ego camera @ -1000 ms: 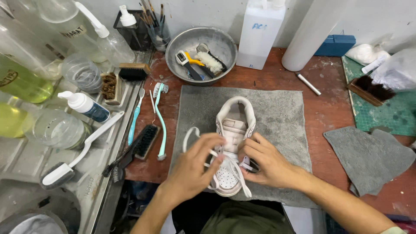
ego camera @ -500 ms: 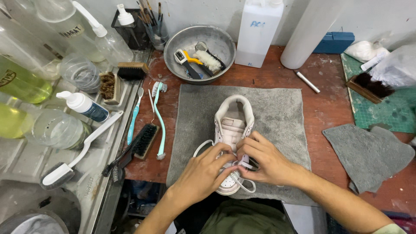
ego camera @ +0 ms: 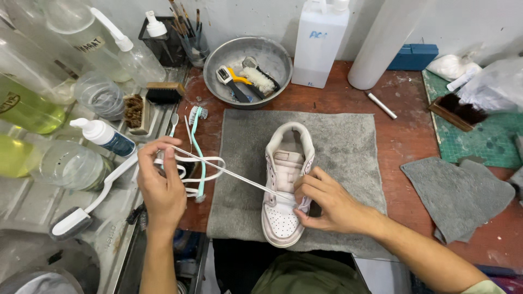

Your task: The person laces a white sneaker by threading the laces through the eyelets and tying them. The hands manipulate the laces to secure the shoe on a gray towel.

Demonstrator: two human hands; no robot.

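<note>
While left hand (ego camera: pixel 162 188) pinches lace (ego camera: pixel 229 173) pulled taut out to side, right hand (ego camera: pixel 327 204) presses shoe (ego camera: pixel 283 190) onto grey mat (ego camera: pixel 348 141) (toe toward person). Step judged: unlacing. Next move calls for firm hold on shoe and steady pull through the remaining eyelets.

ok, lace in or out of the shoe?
Mostly out: the lace runs taut from the left hand to the shoe, one end at the eyelets.

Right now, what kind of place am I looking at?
Probably a shoe-cleaning workbench: a white sneaker lies on a grey cloth mat, a metal bowl holds brushes, and bottles of cleaning liquid stand along the side.
</note>
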